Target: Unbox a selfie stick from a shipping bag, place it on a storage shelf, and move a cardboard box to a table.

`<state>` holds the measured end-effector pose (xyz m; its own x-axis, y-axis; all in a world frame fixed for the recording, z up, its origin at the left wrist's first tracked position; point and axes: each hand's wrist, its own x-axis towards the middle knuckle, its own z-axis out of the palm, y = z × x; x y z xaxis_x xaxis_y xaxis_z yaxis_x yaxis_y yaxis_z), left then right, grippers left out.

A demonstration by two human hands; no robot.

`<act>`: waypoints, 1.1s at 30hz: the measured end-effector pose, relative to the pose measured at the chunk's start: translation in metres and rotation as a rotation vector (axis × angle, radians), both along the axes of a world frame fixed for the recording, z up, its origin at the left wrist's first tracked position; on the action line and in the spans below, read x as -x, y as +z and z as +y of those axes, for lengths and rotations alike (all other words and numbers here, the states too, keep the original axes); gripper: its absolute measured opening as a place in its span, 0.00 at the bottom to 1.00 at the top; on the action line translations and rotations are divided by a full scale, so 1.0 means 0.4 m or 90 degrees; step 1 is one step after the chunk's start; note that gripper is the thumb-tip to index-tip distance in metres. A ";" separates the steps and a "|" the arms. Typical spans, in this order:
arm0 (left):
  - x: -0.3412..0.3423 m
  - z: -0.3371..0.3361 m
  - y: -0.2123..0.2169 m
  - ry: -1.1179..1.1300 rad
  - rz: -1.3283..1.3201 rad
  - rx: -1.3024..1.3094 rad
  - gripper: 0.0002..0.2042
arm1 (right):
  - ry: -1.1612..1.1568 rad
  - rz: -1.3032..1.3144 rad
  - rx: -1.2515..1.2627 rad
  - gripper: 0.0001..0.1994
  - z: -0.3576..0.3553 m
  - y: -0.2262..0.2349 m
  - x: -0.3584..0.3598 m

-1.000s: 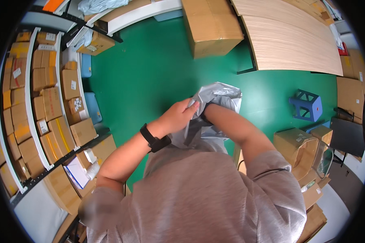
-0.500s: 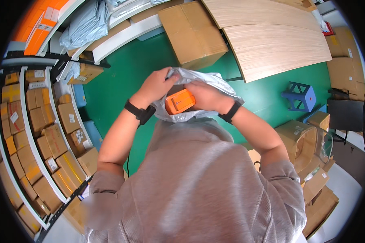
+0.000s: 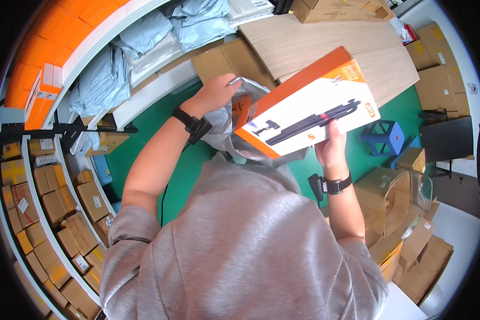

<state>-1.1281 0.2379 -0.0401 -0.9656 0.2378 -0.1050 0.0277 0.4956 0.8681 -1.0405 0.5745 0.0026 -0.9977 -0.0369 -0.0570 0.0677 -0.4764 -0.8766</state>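
1. The right hand has its fingers wrapped around the lower long edge of a flat orange-and-white product box, thumb on the printed face; the grip is closed and sits toward the box's right-hand half.
2. The left hand pinches the upper rim of a grey plastic mailer bag, fingers closed on the film and pulling the mouth up and open.
3. The box's long axis runs on a diagonal, from its low left corner by the bag up to its high right corner over the wooden tabletop.
4. That low left corner lies in or just at the bag's mouth, directly right of the left fingers; I cannot tell how deep it sits.
5. The left hand is the nearer one to the bag opening; the right hand carries the box's whole weight.
6. Farther out stand a blue stool on the green floor, shelves of small cartons and open cardboard boxes.
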 end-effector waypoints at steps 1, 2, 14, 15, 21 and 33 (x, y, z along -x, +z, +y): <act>0.042 0.010 -0.017 0.011 0.000 0.013 0.15 | -0.038 -0.041 0.036 0.29 0.008 -0.003 0.033; 0.084 0.019 -0.031 0.023 0.000 0.026 0.16 | -0.048 -0.066 0.071 0.28 0.013 0.002 0.067; 0.340 0.100 0.162 0.232 0.095 0.111 0.16 | -0.148 -0.149 0.162 0.28 0.299 -0.061 0.497; 0.351 0.117 0.199 0.243 0.082 0.101 0.16 | -0.153 -0.153 0.157 0.29 0.326 -0.087 0.538; 0.324 0.165 0.288 0.232 0.092 0.176 0.14 | -0.197 -0.213 0.135 0.31 0.492 -0.292 0.757; 0.212 0.164 0.224 0.393 0.046 0.158 0.17 | -0.267 -0.429 0.140 0.31 0.788 -0.789 0.807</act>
<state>-1.2130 0.3036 0.0496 -0.9235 -0.3834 -0.0149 -0.2709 0.6241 0.7329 -1.3634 0.8897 -0.3130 -0.6853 0.2517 -0.6834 0.3238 -0.7353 -0.5954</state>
